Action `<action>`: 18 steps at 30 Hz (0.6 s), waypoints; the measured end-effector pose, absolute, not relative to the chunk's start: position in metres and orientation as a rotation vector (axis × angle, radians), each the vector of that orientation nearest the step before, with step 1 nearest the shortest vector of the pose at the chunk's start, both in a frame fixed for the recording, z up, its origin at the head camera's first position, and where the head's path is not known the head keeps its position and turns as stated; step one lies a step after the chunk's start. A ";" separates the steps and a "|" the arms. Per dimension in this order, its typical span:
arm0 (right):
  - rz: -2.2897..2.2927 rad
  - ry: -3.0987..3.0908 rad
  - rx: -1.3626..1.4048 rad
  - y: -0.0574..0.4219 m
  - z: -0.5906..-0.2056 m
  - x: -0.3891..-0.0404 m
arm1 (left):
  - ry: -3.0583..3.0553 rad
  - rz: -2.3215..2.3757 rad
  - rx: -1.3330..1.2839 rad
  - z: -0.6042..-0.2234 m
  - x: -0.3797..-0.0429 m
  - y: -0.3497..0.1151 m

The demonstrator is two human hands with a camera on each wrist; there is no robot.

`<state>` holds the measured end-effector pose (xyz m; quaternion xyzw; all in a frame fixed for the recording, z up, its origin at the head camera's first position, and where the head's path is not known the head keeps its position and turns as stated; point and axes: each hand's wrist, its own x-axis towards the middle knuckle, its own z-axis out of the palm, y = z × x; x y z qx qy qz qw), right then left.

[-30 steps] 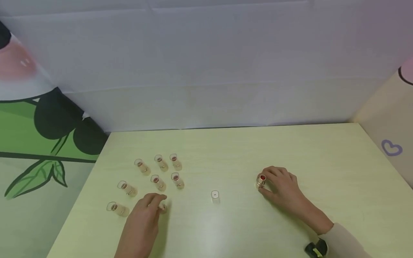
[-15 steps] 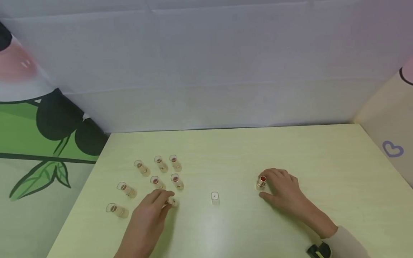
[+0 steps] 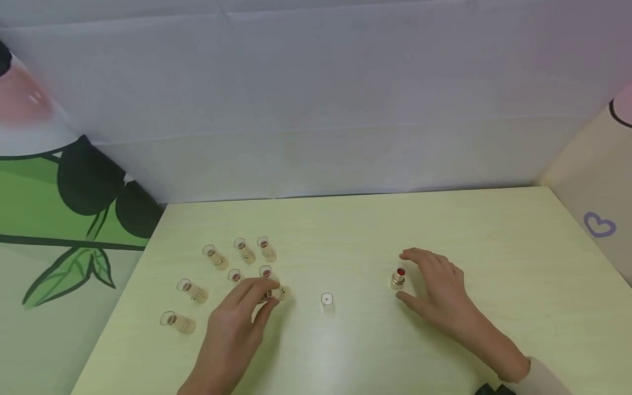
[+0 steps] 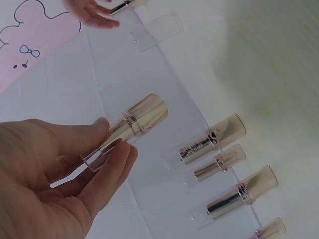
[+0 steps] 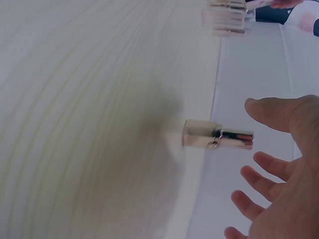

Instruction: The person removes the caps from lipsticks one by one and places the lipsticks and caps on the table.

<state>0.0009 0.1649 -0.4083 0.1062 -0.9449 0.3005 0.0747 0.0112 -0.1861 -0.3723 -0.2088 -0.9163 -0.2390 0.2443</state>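
Note:
My left hand (image 3: 237, 323) pinches a capped lipstick (image 4: 132, 127) by its clear cap, thumb on one side and fingers on the other. The lipstick has a shiny gold base and is raised above the table in the left wrist view. My right hand (image 3: 439, 291) is spread around an uncapped lipstick (image 3: 398, 278), thumb and fingers apart from it. That lipstick stands upright, its red tip showing at the top of a gold tube (image 5: 219, 135). Between the hands a clear cap (image 3: 327, 302) stands on the table by itself.
Several capped lipsticks (image 3: 215, 257) stand upright in loose rows on the left of the pale table (image 3: 355, 230). One capped lipstick (image 3: 178, 322) is nearest the left edge. A white cloth wall (image 3: 316, 159) rises behind the table's far edge.
My left hand has moved right and slightly up with the capped lipstick. My right hand has let go of the uncapped lipstick and spread its fingers, leaving it standing.

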 end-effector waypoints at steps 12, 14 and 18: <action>0.944 -2.502 0.599 0.129 -0.389 0.014 | -2.316 -0.837 -0.819 -0.368 0.009 -0.163; 0.931 -2.457 0.669 0.125 -0.389 0.014 | -2.291 -0.858 -0.861 -0.368 0.009 -0.159; 0.951 -2.434 0.778 0.118 -0.390 0.013 | -2.268 -0.859 -0.938 -0.369 0.010 -0.154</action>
